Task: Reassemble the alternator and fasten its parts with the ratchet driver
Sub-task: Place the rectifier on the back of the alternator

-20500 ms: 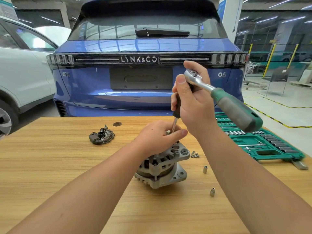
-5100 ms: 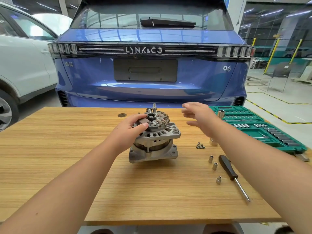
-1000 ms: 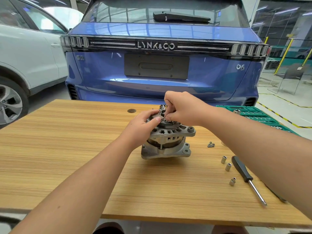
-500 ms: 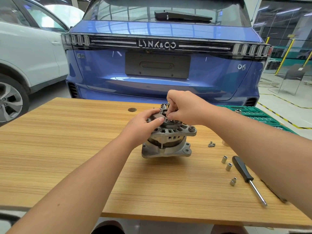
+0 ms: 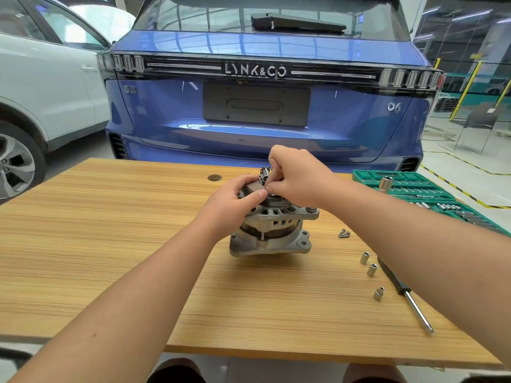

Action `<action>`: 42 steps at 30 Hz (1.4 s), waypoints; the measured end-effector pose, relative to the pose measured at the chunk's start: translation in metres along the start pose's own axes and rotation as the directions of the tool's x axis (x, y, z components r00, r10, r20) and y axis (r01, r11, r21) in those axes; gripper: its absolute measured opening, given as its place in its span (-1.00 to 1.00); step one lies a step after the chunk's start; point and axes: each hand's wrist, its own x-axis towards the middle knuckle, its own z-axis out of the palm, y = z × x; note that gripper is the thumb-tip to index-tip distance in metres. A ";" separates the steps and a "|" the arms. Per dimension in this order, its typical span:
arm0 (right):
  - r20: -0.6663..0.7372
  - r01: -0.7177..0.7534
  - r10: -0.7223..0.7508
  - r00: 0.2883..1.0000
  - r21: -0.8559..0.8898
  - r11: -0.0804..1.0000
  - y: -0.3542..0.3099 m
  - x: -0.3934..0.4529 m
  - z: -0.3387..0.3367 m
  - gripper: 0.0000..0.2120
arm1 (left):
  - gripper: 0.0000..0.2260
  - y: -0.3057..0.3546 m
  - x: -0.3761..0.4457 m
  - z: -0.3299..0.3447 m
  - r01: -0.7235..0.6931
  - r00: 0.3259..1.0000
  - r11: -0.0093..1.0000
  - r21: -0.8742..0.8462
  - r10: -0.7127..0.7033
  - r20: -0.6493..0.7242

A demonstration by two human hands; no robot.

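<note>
Pale striped wood makes up the tabletop (image 5: 110,244), which stands in a workshop bay; a blue car (image 5: 262,111) is parked tail-on past its far edge and a white car (image 5: 41,87) sits off the far left corner. A green socket case (image 5: 431,194) lies open along the right edge toward the far right corner.

Both forearms reach in from the near edge and meet over the alternator (image 5: 272,225), which stands near the middle of the tabletop, a little toward the far edge. Its shaft axis runs vertical, with the wide flanged base down on the wood and the dark rear plate facing up.

The left hand (image 5: 232,203) curls over the top left of the unit, thumb laid along the dark plate, holding it. The right hand (image 5: 298,178) comes from the right with fingers bunched and curled downward, tips pinching at something small on top of the plate; what it is cannot be made out.

Toward the right edge lie a few loose screws (image 5: 343,233), three small sockets (image 5: 372,270) in a loose line, and a black-handled screwdriver (image 5: 406,297) whose tip points to the near right corner.
</note>
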 end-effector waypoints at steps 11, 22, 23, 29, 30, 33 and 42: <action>0.028 -0.083 0.083 0.996 -0.001 0.997 -0.004 0.002 -0.006 -0.68 | -0.41 -0.004 0.002 -0.001 0.011 1.000 0.999 -0.039 -0.010 0.023; 0.047 -0.043 0.043 0.998 0.001 0.999 -0.003 -0.001 -0.011 -0.67 | -0.34 -0.005 0.006 -0.003 0.024 0.999 1.000 0.012 -0.024 0.031; 0.028 -0.027 0.027 0.999 0.006 1.000 -0.002 -0.003 -0.008 -0.66 | -0.35 -0.005 0.006 -0.003 0.025 0.999 1.000 0.016 -0.025 0.031; -0.087 0.022 -0.018 0.996 0.039 0.999 0.004 -0.012 0.005 -0.60 | -0.39 -0.007 0.006 -0.003 0.022 0.999 0.999 -0.039 -0.021 0.036; -0.088 0.025 -0.022 0.996 0.041 0.999 0.004 -0.012 0.006 -0.60 | -0.40 -0.007 0.006 -0.003 0.025 0.999 0.999 -0.046 -0.023 0.034; -0.057 0.015 -0.012 0.998 0.055 0.998 0.006 -0.010 0.006 -0.62 | -0.42 -0.007 0.005 -0.002 0.023 1.000 0.999 -0.039 -0.023 0.020; -0.004 0.056 -0.057 0.998 -0.071 0.996 0.016 -0.015 0.000 -0.80 | -0.36 -0.005 0.003 -0.002 0.037 0.999 0.998 -0.050 -0.036 0.030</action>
